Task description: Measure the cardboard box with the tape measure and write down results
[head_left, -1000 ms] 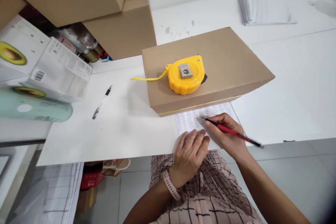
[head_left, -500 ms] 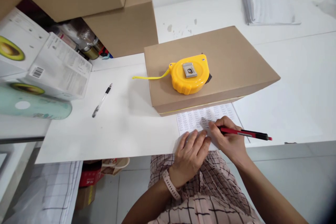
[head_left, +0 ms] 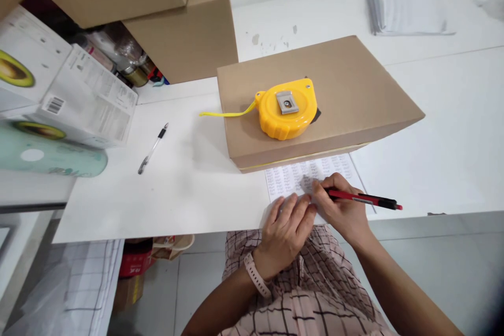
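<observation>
Gripping red pen in right hand with curled fingers; resting left hand, with extended, empty fingers, on near left of sheet, probably to steady it.

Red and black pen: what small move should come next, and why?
Perhaps a short stroke on the printed sheet: the right hand holds the red and black pen in a writing grip over it, and the left hand rests partly on it. The tip is hidden.
</observation>
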The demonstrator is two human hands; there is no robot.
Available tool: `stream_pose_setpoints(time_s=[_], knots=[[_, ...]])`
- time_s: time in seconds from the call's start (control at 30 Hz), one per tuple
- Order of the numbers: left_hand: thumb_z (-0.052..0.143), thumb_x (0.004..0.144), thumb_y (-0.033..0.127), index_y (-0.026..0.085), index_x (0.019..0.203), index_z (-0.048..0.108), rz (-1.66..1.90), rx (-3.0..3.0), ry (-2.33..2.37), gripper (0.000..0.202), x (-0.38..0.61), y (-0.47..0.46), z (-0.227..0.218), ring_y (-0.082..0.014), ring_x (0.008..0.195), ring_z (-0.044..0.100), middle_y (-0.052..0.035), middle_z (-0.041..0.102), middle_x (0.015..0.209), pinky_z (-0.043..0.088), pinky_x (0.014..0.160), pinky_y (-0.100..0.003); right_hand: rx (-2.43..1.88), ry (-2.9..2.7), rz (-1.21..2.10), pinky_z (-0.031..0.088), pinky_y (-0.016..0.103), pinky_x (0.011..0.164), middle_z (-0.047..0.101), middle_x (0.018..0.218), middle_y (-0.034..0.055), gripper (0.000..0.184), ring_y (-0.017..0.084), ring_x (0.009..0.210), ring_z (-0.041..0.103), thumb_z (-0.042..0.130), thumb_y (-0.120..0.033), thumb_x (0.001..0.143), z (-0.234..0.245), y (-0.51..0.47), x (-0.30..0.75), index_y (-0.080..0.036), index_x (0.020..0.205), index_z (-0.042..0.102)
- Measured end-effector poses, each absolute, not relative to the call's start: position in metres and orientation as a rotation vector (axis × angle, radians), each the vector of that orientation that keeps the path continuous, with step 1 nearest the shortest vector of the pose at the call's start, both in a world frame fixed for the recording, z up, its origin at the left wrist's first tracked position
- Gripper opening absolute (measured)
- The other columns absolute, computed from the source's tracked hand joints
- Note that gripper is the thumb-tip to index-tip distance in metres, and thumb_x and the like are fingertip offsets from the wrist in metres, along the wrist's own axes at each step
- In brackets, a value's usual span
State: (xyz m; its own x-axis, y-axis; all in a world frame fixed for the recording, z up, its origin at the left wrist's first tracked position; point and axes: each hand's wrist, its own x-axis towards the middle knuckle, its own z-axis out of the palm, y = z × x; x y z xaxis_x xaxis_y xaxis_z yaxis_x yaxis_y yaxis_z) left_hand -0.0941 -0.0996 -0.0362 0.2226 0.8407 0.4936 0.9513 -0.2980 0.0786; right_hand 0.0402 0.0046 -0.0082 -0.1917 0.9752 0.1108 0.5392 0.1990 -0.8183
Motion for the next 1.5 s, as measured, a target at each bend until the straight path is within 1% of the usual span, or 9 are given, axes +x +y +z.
stream_pose_setpoints(time_s=[0.4, 0.57, 0.77, 0.97, 1.17, 1.23, 1.33, 1.4, 1.5], knots=[[0.063, 0.099, 0.032, 0.020, 0.133, 0.068, -0.649, -2.260, -1.700, 0.036, -0.094, -0.101, -0.038, -0.0218, 0.137, 0.055, -0.0015, 0.064, 0.146, 0.043, 0.117, -0.040, -1.376, -1.823, 0.851, 0.037, 0.024, 0.046, 0.048, 0.051, -0.0065, 0.031, 0.010, 0.045, 0.045, 0.066, -0.035, 0.091, -0.008, 0.005, 0.042, -0.023, 0.067, 0.049], [0.064, 0.099, 0.032, 0.020, 0.133, 0.067, -0.646, -2.261, -1.695, 0.037, -0.094, -0.100, -0.038, -0.0217, 0.136, 0.056, -0.0016, 0.065, 0.145, 0.044, 0.117, -0.040, -1.334, -1.813, 0.877, 0.036, 0.024, 0.046, 0.047, 0.051, -0.0066, 0.031, 0.010, 0.045, 0.045, 0.065, -0.032, 0.090, -0.008, 0.006, 0.041, -0.023, 0.066, 0.048], [0.064, 0.099, 0.033, 0.020, 0.132, 0.068, -0.643, -2.255, -1.702, 0.036, -0.094, -0.100, -0.037, -0.0216, 0.137, 0.055, -0.0008, 0.064, 0.146, 0.044, 0.117, -0.040, -1.361, -1.810, 0.851, 0.037, 0.024, 0.046, 0.048, 0.052, -0.0063, 0.031, 0.010, 0.046, 0.045, 0.064, -0.034, 0.091, -0.007, 0.006, 0.042, -0.023, 0.067, 0.049], [0.064, 0.099, 0.032, 0.020, 0.133, 0.067, -0.643, -2.258, -1.704, 0.037, -0.094, -0.100, -0.037, -0.0218, 0.137, 0.055, -0.0015, 0.064, 0.146, 0.044, 0.117, -0.040, -1.344, -1.823, 0.858, 0.036, 0.024, 0.046, 0.046, 0.051, -0.0069, 0.031, 0.010, 0.045, 0.044, 0.065, -0.032, 0.090, -0.009, 0.006, 0.041, -0.023, 0.066, 0.048], [0.064, 0.099, 0.032, 0.020, 0.133, 0.067, -0.647, -2.265, -1.707, 0.037, -0.094, -0.100, -0.036, -0.0220, 0.136, 0.055, -0.0011, 0.065, 0.145, 0.044, 0.117, -0.040, -1.364, -1.748, 0.878, 0.037, 0.025, 0.047, 0.045, 0.052, -0.0065, 0.032, 0.010, 0.047, 0.044, 0.066, -0.030, 0.089, -0.007, 0.007, 0.041, -0.023, 0.065, 0.046], [0.064, 0.099, 0.034, 0.020, 0.131, 0.068, -0.655, -2.256, -1.708, 0.035, -0.094, -0.099, -0.035, -0.0215, 0.136, 0.056, -0.0009, 0.064, 0.146, 0.044, 0.116, -0.040, -1.356, -1.699, 0.917, 0.039, 0.025, 0.048, 0.049, 0.055, -0.0055, 0.029, 0.011, 0.049, 0.047, 0.068, -0.032, 0.089, -0.007, 0.010, 0.044, -0.023, 0.067, 0.051], [0.064, 0.099, 0.035, 0.020, 0.128, 0.070, -0.677, -2.237, -1.708, 0.032, -0.094, -0.098, -0.033, -0.0207, 0.134, 0.057, -0.0005, 0.065, 0.145, 0.046, 0.115, -0.039, -1.307, -1.640, 1.052, 0.045, 0.026, 0.053, 0.062, 0.069, -0.0019, 0.019, 0.013, 0.058, 0.056, 0.074, -0.036, 0.086, -0.009, 0.015, 0.051, -0.023, 0.081, 0.061], [0.064, 0.100, 0.034, 0.020, 0.127, 0.070, -0.682, -2.239, -1.707, 0.031, -0.094, -0.097, -0.033, -0.0205, 0.133, 0.058, -0.0002, 0.065, 0.144, 0.046, 0.114, -0.039, -1.286, -1.613, 1.128, 0.048, 0.027, 0.056, 0.065, 0.074, -0.0008, 0.020, 0.014, 0.062, 0.060, 0.077, -0.037, 0.085, -0.011, 0.016, 0.055, -0.023, 0.087, 0.063], [0.063, 0.100, 0.033, 0.020, 0.127, 0.070, -0.689, -2.244, -1.705, 0.031, -0.094, -0.097, -0.032, -0.0207, 0.132, 0.058, -0.0001, 0.066, 0.144, 0.046, 0.114, -0.039, -1.326, -1.595, 1.056, 0.045, 0.027, 0.054, 0.060, 0.065, -0.0022, 0.023, 0.014, 0.058, 0.056, 0.076, -0.038, 0.085, -0.013, 0.013, 0.058, -0.023, 0.078, 0.060]])
